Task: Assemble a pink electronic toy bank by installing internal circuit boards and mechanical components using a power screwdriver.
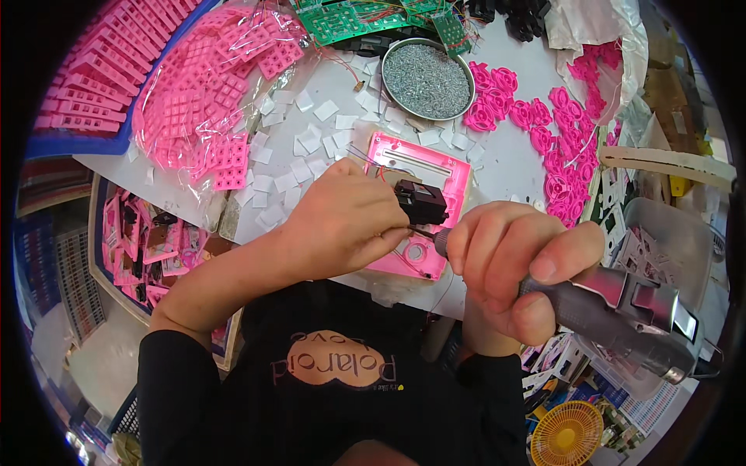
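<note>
My right hand [521,264] is wrapped round a grey and black electric screwdriver [622,314], whose bit points left toward my other hand. My left hand [346,217] is closed in a pinch beside the bit's tip; what its fingers hold, if anything, is hidden. Under both hands lies a pink plastic housing [458,180] with a long slot near its far edge. A black box-shaped part [420,202] sits on the housing, next to my left fingers. Thin wires run over the housing, partly covered by my left hand.
Beyond the housing stands a round dish of small screws [429,78]. White paper squares [299,171] are scattered on the table. Pink keypad pieces [225,93] in clear plastic lie at the left, pink ring-shaped parts [563,155] at the right, and green circuit boards [350,22] at the back.
</note>
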`<state>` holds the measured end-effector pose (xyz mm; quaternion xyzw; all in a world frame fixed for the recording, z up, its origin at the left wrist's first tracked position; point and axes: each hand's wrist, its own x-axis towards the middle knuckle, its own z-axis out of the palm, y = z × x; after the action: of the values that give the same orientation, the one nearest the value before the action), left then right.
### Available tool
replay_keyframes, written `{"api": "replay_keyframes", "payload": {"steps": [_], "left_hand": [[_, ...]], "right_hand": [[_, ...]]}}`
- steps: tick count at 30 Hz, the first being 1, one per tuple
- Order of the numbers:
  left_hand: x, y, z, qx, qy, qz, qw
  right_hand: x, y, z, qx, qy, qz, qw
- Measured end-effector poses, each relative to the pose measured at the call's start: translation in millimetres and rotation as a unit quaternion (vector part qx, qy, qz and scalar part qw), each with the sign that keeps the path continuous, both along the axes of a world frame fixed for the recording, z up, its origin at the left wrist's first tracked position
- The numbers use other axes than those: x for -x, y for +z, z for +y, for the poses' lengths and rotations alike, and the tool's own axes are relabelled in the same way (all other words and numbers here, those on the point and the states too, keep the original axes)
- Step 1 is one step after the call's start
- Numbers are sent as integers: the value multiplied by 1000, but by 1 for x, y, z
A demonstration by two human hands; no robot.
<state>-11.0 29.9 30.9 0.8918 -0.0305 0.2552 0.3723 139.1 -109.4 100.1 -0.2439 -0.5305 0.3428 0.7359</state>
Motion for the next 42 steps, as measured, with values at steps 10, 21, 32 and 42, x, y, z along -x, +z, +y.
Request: {"api": "replay_keyframes", "payload": {"steps": [10,21,32,42], "left_hand": [[3,-4,-4,3,14,-67,998],[14,-28,-13,-106,134,98,980],[12,-34,-5,-48,93,82,991],[12,-39,-4,-48,70,54,995]], "right_hand": [[5,4,-2,17,-48,79,996],[4,-19,2,34,-153,37,987],[9,-37,23,56,-158,-71,983],[15,-39,29,85,-154,-114,978]]}}
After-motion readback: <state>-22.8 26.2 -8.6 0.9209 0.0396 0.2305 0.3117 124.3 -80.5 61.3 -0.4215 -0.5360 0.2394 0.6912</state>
